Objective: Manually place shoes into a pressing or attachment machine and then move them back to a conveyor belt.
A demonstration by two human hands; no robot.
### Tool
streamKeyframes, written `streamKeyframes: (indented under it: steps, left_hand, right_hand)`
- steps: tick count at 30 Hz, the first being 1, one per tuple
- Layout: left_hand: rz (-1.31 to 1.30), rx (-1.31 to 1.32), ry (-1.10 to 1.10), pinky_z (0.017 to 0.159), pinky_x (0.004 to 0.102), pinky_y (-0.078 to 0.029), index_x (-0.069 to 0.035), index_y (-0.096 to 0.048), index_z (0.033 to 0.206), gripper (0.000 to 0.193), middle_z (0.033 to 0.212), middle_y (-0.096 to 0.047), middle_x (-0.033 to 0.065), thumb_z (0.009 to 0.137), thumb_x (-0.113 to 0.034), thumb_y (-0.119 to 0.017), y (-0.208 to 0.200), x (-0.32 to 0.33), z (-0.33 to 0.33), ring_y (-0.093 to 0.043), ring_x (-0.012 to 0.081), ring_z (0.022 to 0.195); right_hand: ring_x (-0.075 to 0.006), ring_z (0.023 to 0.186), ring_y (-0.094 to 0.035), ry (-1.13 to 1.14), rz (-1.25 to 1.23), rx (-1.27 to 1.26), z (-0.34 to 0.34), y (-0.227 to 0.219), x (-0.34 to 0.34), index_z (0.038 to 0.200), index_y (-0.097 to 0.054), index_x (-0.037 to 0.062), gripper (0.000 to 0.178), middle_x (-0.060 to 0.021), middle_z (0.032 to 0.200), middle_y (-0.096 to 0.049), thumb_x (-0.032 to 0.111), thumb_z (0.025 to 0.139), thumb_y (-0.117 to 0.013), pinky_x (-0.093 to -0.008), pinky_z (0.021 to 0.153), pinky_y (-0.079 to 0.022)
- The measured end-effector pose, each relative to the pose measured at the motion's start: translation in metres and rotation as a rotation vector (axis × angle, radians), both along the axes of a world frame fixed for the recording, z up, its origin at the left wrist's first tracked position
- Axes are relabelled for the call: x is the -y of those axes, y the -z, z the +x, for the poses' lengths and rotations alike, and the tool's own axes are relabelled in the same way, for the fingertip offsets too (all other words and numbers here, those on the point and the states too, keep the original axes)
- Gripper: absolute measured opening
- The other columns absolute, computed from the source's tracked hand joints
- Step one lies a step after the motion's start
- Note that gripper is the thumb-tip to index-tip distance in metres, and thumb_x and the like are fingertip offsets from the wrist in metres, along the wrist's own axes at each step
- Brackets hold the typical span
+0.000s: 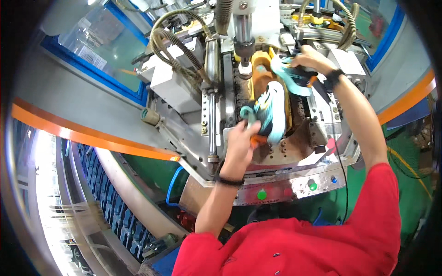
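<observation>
My left hand [239, 141] grips a sneaker [276, 108] by its heel end. This shoe is turquoise and black with a white sole, and it is tilted on its side above the near part of a yellow-orange padded cradle [261, 62]. Farther off and to the right, my right hand [313, 60] holds a second sneaker [290, 79] of similar colours, smeared by motion. That one is over the cradle's right edge, and the fingers partly hide it. Left of the cradle's far end, a vertical press rod [244, 34] with a white tip points down.
Metal cylinders [212, 115] and ribbed hoses [159, 34] flank the cradle. Along the machine's front runs a panel with a green button [262, 194] and another green button [312, 185]. Orange-edged guards [92, 135] curve around both sides. At the left lies a conveyor [103, 193].
</observation>
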State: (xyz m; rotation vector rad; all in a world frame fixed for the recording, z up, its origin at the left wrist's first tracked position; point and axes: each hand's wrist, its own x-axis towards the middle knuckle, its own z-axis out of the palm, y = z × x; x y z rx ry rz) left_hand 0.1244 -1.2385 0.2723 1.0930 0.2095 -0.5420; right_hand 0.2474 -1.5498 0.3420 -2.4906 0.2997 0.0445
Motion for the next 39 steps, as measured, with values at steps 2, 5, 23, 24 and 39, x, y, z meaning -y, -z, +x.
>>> streamKeyframes:
  steps: [2,5,23,24,39]
  left_hand:
    - [-0.005,0.030,-0.065,0.082,0.0339,-0.055,0.005,-0.052,0.125,0.038,0.110,-0.063,0.0086,0.089,-0.003,-0.059,-0.036,-0.044,-0.062,-0.065,0.0191,0.095]
    - [0.208,0.083,-0.254,0.089,0.0267,-0.048,0.007,-0.042,0.138,0.057,0.121,-0.059,0.0117,0.086,-0.004,-0.063,-0.062,-0.104,-0.148,-0.061,0.0171,0.102]
    - [0.010,-0.188,-1.227,0.090,0.0340,-0.054,0.005,-0.051,0.129,0.039,0.113,-0.063,0.0099,0.093,-0.005,-0.058,0.006,-0.074,-0.423,-0.065,0.0188,0.099]
    - [0.003,-0.195,-1.266,0.089,0.0333,-0.054,0.006,-0.050,0.130,0.039,0.112,-0.063,0.0100,0.093,-0.005,-0.057,0.013,-0.068,-0.434,-0.064,0.0188,0.098]
    - [-0.079,-0.164,-2.166,0.081,0.0434,-0.058,0.013,-0.052,0.119,0.034,0.107,-0.063,0.0187,0.089,0.002,-0.060,0.075,-0.096,-0.699,-0.067,0.0292,0.092]
  right_hand:
    - [-0.0305,0.090,-0.067,-0.096,-0.036,-0.137,0.040,0.026,-0.045,0.100,-0.063,-0.0114,0.054,-0.0234,0.094,-0.067,0.031,0.068,-0.072,-0.0379,0.078,-0.051]
    - [-0.0377,0.093,-0.068,-0.075,-0.161,-0.033,0.079,0.104,-0.095,0.098,-0.064,-0.0112,0.046,-0.0277,0.096,-0.068,0.026,0.070,-0.070,-0.0415,0.082,-0.053]
    - [-0.0377,0.089,-0.057,-1.064,0.112,0.421,-0.273,0.210,-0.247,0.097,-0.059,0.0056,0.014,-0.0170,0.096,-0.057,0.006,0.083,-0.060,-0.0463,0.074,-0.047]
    - [-0.0382,0.090,-0.056,-1.124,0.106,0.394,-0.277,0.244,-0.249,0.098,-0.059,0.0060,0.015,-0.0170,0.097,-0.057,0.005,0.083,-0.059,-0.0470,0.075,-0.047]
    - [-0.0210,0.085,-0.064,-1.407,0.655,0.574,-0.312,0.045,-0.501,0.106,-0.062,0.0033,0.015,-0.0112,0.098,-0.065,0.011,0.093,-0.061,-0.0312,0.074,-0.051]
